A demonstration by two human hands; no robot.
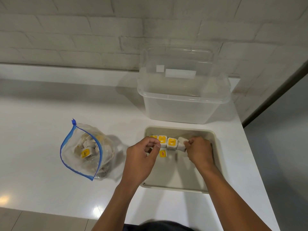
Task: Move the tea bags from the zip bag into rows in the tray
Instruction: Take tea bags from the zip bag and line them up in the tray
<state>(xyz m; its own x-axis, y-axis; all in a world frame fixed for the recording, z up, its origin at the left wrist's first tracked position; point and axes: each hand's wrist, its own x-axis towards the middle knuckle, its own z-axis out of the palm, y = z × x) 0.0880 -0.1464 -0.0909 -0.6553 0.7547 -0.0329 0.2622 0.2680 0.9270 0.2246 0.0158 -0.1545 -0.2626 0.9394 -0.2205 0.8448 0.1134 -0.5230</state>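
Row-laying step, first row: left hand [143, 152] pinches a tea bag at the row's left end, right hand [198, 149] grips the rightmost tea bag [181, 144] in the tray [216, 157]; next, likely fetch more from the open zip bag [86, 152] on the surface [41, 130].

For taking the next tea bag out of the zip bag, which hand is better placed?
Probably the left hand: it is on the side nearer the open zip bag, while the right hand pinches a tea bag across the tray.
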